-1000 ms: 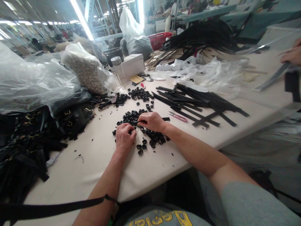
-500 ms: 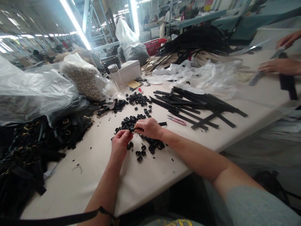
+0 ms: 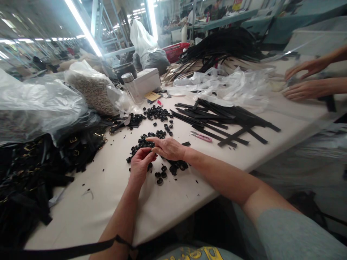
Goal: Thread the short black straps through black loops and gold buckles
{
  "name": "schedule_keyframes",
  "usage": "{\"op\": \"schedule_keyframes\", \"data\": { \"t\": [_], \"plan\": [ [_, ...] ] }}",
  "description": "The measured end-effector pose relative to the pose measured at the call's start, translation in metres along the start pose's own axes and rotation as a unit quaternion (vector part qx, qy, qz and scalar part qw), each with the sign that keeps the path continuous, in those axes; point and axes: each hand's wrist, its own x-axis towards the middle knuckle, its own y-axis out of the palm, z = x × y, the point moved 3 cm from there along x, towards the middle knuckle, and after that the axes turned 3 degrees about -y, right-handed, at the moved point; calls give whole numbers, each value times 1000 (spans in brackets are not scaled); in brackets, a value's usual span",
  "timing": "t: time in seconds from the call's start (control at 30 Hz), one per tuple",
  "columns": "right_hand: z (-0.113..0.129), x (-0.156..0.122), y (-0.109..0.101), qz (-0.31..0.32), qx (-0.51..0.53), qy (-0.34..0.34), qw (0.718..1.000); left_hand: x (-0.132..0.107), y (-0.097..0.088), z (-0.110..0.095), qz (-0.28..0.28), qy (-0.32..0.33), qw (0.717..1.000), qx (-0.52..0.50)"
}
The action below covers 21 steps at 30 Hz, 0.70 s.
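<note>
Black loops (image 3: 142,141), heaped: we are curling our left hand (image 3: 141,163) beside our right hand (image 3: 172,148), forefinger outstretched, cannot tell what either grips, close fingertips likely aiding control.

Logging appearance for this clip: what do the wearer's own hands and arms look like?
The left hand and right hand are ungloved, forearms bare. A short grey sleeve covers the upper right arm; the left sleeve is out of view. A black strap crosses the left forearm.
</note>
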Motion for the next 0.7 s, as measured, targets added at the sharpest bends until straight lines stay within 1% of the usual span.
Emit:
{"op": "schedule_keyframes", "data": {
  "t": [0.07,0.17,0.23,0.33,0.43,0.6,0.7],
  "plan": [
    [0,0,3,18,-3,0,1000,-1,2,-2,3,20,1000,18],
    [-3,0,7,20,-24,-1,1000,-3,2,-7,-21,47,998,32],
    [-5,0,8,24,-40,-18,999,-4,1,-10,-38,51,998,29],
    [-6,1,8,43,-59,-50,996,-5,0,-12,-45,60,997,27],
    [-8,1,6,49,-92,-57,993,-5,-1,-12,-50,66,996,32],
    [-18,2,-4,27,-146,-47,988,-1,-7,-12,-81,79,993,19],
    [-33,3,-13,-13,-184,-1,983,-3,-11,-12,-105,103,988,39]
  ]
}}
